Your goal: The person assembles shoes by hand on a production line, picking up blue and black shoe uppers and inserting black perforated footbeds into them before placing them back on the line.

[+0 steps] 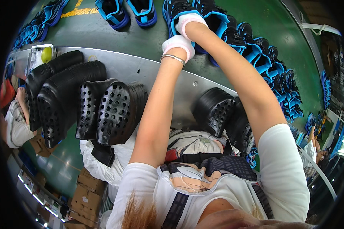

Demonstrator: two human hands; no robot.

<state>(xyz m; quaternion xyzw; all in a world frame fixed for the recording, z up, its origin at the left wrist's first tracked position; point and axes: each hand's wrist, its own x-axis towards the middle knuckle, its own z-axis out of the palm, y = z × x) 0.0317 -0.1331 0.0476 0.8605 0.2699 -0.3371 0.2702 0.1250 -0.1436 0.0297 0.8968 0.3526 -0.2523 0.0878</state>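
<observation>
A black sneaker [175,10] with a bright blue lining lies on the green surface at the top of the head view. My right hand [188,22], in a white glove with a pink cuff, is at this sneaker's opening. Just nearer to me, my left hand [178,45], gloved the same way, is close against the heel end. The fingers of both hands are hidden, so their grip does not show. Touching the first on its right is a second sneaker [214,19] of the same kind, its opening toward me.
More black and blue sneakers [262,57] run in a row down the right; another pair [142,13] stands left of my hands. Black ribbed forms with many holes [116,110] lie along the metal edge [141,68]. Other people [19,122] are at both sides.
</observation>
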